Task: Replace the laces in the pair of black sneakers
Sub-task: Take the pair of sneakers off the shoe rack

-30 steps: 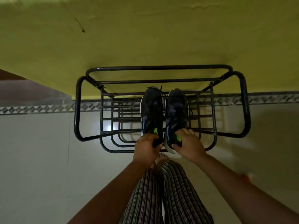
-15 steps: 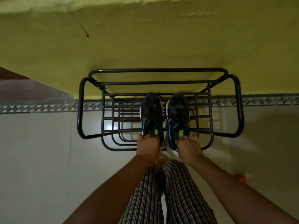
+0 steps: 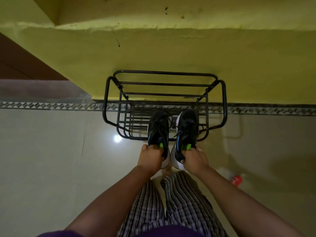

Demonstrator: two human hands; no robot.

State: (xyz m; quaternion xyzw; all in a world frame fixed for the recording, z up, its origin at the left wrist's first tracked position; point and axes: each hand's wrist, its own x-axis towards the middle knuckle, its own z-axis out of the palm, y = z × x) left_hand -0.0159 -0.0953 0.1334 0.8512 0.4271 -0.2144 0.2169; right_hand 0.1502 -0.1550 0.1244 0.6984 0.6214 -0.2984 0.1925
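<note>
Gripped at the heel collars, left black sneaker [image 3: 158, 130] in left hand [image 3: 150, 157] and right black sneaker [image 3: 186, 132] in right hand [image 3: 195, 159], held just near of the black metal shoe rack [image 3: 109, 100]; fetching step apparently underway, old laces still threaded, setting down and unlacing likely next.

Ahead of you a black tubular metal shoe rack [image 3: 224, 101] stands against the yellow plastered wall [image 3: 171, 48], on a pale glossy tiled floor [image 3: 51, 159] edged by a patterned grey border strip [image 3: 42, 105]. To your right a small red object [image 3: 236, 180] lies blurred on the floor. Below you are checked trousers [image 3: 184, 202].
</note>
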